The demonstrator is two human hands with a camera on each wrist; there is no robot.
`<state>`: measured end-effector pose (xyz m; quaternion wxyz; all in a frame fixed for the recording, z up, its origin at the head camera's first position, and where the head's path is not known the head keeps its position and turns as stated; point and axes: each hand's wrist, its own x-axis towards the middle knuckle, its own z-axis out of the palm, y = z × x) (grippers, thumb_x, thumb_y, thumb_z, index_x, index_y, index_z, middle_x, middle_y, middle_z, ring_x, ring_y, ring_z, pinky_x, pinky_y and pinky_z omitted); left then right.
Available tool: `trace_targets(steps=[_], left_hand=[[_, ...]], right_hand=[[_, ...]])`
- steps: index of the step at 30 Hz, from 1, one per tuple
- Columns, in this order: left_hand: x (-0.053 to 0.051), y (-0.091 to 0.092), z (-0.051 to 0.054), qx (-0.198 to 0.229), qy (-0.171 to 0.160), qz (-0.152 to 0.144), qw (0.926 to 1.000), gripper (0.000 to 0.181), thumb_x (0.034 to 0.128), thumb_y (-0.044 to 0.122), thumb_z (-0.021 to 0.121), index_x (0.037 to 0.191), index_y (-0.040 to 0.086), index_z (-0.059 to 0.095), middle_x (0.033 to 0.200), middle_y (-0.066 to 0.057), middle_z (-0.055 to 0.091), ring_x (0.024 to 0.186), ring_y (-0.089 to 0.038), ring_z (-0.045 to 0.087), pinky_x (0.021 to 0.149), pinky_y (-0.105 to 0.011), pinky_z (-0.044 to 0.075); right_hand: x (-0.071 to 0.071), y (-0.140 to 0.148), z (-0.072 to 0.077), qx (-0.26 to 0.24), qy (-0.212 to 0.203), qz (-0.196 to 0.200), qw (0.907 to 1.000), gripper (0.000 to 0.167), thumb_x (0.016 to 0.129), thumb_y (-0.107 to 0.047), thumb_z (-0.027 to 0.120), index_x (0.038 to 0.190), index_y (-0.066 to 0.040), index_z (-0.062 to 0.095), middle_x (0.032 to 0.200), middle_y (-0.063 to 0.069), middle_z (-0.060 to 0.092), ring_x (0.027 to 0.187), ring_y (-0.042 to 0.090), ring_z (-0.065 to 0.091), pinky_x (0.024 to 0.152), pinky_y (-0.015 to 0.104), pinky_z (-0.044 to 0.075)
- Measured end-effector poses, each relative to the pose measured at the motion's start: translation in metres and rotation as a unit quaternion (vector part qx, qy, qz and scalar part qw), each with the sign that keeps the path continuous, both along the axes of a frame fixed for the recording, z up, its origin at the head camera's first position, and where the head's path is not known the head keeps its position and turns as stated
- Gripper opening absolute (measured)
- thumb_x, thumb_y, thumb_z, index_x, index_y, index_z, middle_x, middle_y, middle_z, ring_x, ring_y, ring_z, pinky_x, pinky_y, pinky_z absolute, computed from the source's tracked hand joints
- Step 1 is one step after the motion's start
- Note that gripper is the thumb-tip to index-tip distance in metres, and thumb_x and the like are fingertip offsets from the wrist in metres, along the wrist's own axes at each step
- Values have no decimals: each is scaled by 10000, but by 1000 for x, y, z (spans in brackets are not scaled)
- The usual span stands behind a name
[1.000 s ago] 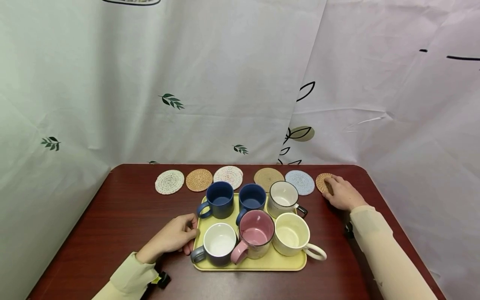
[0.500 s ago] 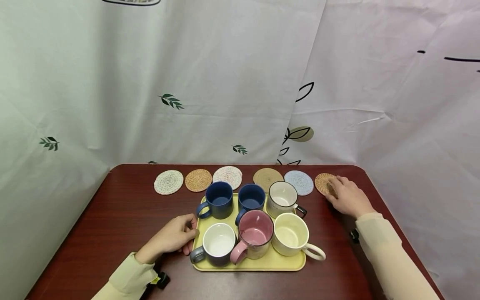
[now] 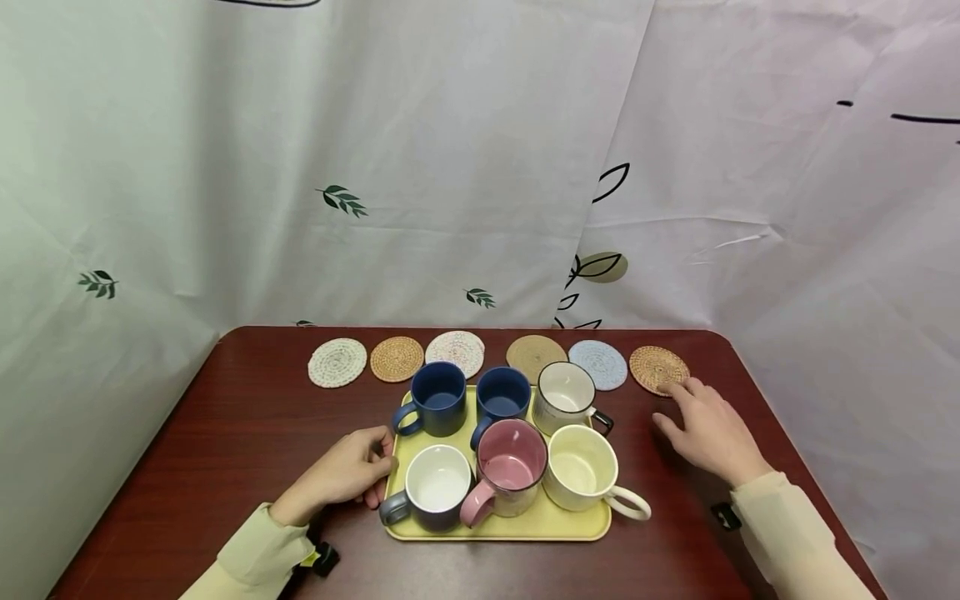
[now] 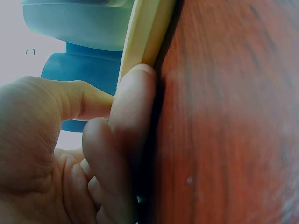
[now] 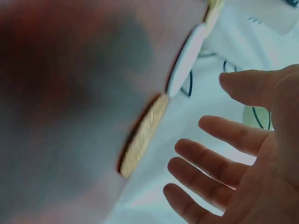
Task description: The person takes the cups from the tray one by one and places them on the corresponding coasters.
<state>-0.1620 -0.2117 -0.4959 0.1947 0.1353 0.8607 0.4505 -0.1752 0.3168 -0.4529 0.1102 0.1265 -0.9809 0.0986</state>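
My left hand pinches the left edge of a yellow tray, the thumb inside the rim and a finger outside it in the left wrist view. On the tray stand two dark blue mugs, a white mug with a black handle, a grey mug with a white inside, a pink mug and a cream mug. At the right, my right hand holds nothing. Its fingers are spread just in front of a round tan woven coaster; the right wrist view shows them apart from it.
A row of round coasters lies along the far side of the dark red table: white-green, orange-tan, white-pink, brown and light blue. A white patterned cloth hangs behind.
My right hand has left the rightmost tan coaster and drawn back toward me and to the right, its fingers opening out. My left hand, the tray and the mugs keep their places.
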Motion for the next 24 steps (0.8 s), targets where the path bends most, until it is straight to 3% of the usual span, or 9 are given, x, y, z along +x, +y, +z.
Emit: trace_targets(steps=[7, 14, 20, 24], left_hand=[[0, 0, 0, -27, 0, -7, 10000, 34, 930, 47, 572, 920, 51, 539, 535, -18, 642, 433, -158, 643, 383, -308, 496], [0, 0, 0, -57, -22, 16, 10000, 38, 930, 50, 575, 921, 52, 539, 537, -23, 645, 434, -159, 643, 385, -306, 496], [1, 0, 1, -19, -7, -14, 10000, 34, 930, 47, 572, 923, 51, 539, 539, -19, 644, 434, -157, 642, 384, -308, 496], [1, 0, 1, -18, 2, -24, 10000, 34, 929, 47, 572, 922, 52, 539, 536, -17, 641, 432, -156, 640, 383, -306, 494]], right_hand=[[31, -9, -5, -718, -69, 272, 9970, 353, 900, -191, 767, 1224, -72, 694, 1121, 84, 693, 1038, 308, 681, 893, 543, 532], [58, -23, -13, -1096, 15, 437, 9930, 264, 906, -186, 787, 1161, -163, 722, 1075, -87, 691, 941, 126, 670, 791, 370, 544], [78, -35, -19, -1783, 13, 558, 9824, 163, 962, -129, 715, 1081, -239, 741, 1020, -167, 678, 942, 1, 638, 801, 156, 466], [88, -43, -19, -2290, -217, 611, 9713, 191, 1012, -100, 632, 1050, -249, 744, 991, -146, 686, 911, -30, 610, 790, 107, 428]])
